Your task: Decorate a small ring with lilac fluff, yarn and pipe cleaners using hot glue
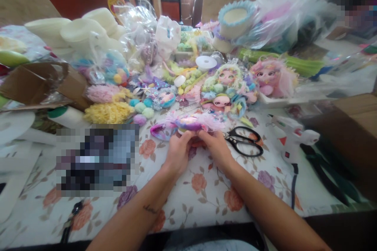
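Both my hands are closed on a pink and purple craft piece (191, 122), thumbs together at its near edge. It has fluffy pale trim on the right and a shiny purple loop at its left end; its exact kind does not show. My left hand (178, 149) grips it from the left, and my right hand (216, 147) from the right. Black-handled scissors (246, 141) lie just right of my right hand. Beyond the piece are a blue-haired doll head (165, 98), a green-haired doll head (226, 76) and several pompoms (141, 110).
A glue gun (294, 135) lies at the right, near a cardboard box (350, 121). An open carton (38, 82), a thread spool (66, 117) and yellow yarn (108, 113) are at the left. Plastic bags (291, 11) and a pink-haired doll (272, 76) stand farther back.
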### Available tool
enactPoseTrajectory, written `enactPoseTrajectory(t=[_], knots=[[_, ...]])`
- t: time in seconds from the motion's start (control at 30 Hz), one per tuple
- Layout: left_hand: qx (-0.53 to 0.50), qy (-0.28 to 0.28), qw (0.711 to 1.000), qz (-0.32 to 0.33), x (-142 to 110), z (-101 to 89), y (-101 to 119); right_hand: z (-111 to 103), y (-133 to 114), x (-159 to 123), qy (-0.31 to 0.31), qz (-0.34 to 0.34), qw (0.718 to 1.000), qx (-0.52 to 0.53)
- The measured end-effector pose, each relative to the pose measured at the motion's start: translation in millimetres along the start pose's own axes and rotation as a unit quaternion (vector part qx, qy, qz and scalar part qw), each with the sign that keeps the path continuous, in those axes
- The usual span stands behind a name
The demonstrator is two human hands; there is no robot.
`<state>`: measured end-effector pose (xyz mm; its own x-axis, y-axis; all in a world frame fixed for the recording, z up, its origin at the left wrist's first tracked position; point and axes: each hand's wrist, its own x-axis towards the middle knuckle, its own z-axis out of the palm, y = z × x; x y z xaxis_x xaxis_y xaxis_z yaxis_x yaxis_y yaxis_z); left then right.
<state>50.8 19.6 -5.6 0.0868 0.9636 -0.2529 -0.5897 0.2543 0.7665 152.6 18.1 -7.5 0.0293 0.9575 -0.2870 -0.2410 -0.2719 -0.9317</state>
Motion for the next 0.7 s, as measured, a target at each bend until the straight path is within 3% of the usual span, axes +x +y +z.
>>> enactPoseTrajectory(t=[0.27, 0.7], knots=[[-0.053, 0.041, 0.996, -0.052, 12.5, -14.0, 9.9, 2.1, 1.4, -3.4, -0.048, -0.039, 0.997, 0.051], [-0.171, 0.069, 0.972, -0.147, 15.0, -15.3, 38.0, -18.2, -7.5, -1.1, 0.064, -0.154, 0.986, 0.007]])
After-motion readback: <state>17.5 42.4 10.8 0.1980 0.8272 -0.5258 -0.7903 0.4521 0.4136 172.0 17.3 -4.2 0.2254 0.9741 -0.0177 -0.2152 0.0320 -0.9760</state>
